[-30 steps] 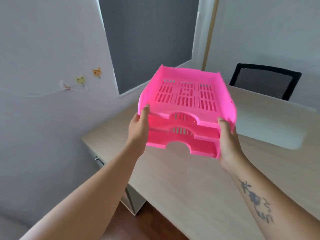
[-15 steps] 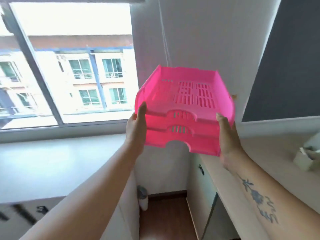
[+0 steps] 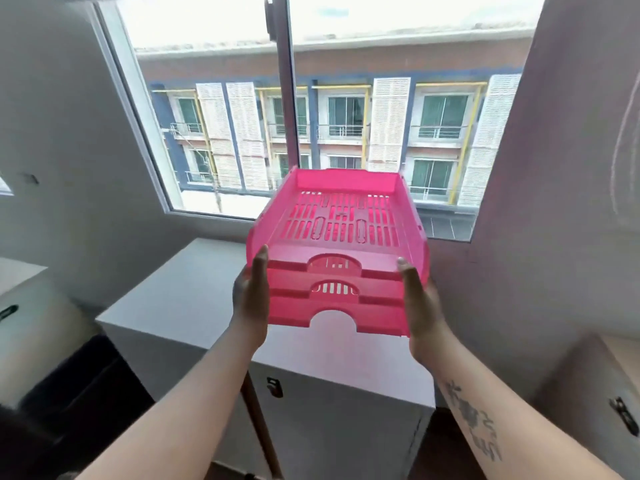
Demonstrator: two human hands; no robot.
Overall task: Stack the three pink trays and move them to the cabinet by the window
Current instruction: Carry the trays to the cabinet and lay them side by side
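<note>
Hands: left hand (image 3: 250, 299), right hand (image 3: 420, 303) clamp pink trays (image 3: 341, 244); above cabinet (image 3: 180, 299)

Under the window (image 3: 346, 109) stands the grey cabinet (image 3: 194, 299), its flat top showing pale and smooth. The stacked pink trays (image 3: 337, 271) hang above that top, carried between the left hand (image 3: 250, 299) and right hand (image 3: 423, 306), not resting on it.

Translucent pink plastic, smooth and faintly glossy, in the stacked trays (image 3: 337, 244). Matt, smooth white laminate on the cabinet (image 3: 194, 292). Dark metal latch (image 3: 273, 387) on its door. Clear glass in the window (image 3: 346, 109).
</note>
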